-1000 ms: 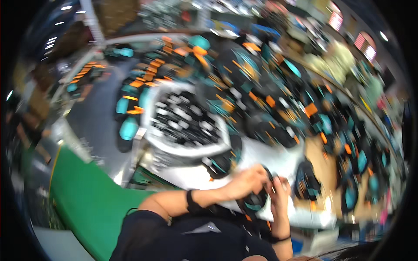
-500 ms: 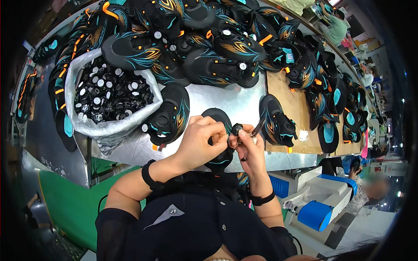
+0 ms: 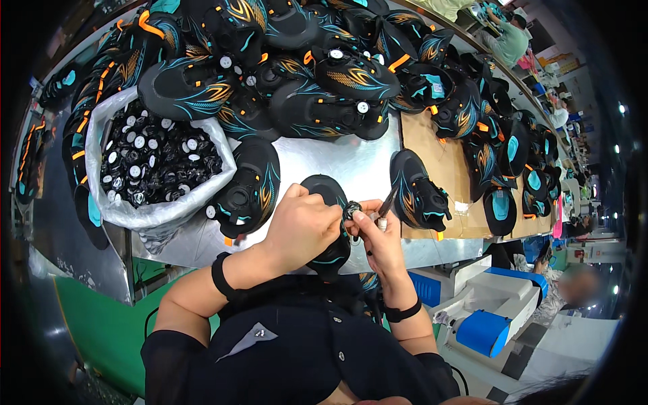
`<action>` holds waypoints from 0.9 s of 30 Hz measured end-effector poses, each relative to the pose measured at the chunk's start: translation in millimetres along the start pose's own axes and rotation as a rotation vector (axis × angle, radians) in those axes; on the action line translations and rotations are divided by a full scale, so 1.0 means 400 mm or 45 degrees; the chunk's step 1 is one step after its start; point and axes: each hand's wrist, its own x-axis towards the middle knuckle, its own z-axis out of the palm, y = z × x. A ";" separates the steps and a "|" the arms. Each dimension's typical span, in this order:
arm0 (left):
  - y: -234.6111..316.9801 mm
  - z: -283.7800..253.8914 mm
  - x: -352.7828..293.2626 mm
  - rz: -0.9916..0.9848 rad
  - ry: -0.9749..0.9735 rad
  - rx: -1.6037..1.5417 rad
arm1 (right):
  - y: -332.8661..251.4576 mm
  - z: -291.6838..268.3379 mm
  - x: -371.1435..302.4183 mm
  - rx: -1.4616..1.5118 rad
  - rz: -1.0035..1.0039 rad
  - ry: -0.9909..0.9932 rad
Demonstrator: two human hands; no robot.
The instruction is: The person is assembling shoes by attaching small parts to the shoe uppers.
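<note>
My right hand [image 3: 380, 244] pinches a small round black lacing dial [image 3: 352, 209] between thumb and fingers. A slim dark tool [image 3: 387, 201], perhaps snips, also sticks up from that hand. Just left of the dial, my left hand [image 3: 302, 226] is closed in a pinch; what lies in its fingertips is too small to make out. Under both hands a black shoe upper [image 3: 322, 185] with turquoise trim rests at the table's near edge, partly covered by them. Similar uppers lie to the left [image 3: 251, 185] and right [image 3: 418, 192].
A white plastic bag [image 3: 229, 165] full of black dials with some white discs stands at left. Many black, orange and turquoise shoe uppers [image 3: 324, 108] are heaped along the far side. Brown cardboard [image 3: 455, 179] covers the table's right part. A blue-and-white machine [image 3: 482, 331] stands at lower right.
The whole view has shifted, so the table's things appear farther left. The dial in my right hand has come slightly lower and its facing has turned. Both hands keep their pinch.
</note>
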 end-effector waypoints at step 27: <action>0.011 0.009 0.000 -0.671 -0.422 -1.021 | 0.037 -0.025 -0.006 0.416 0.160 -0.140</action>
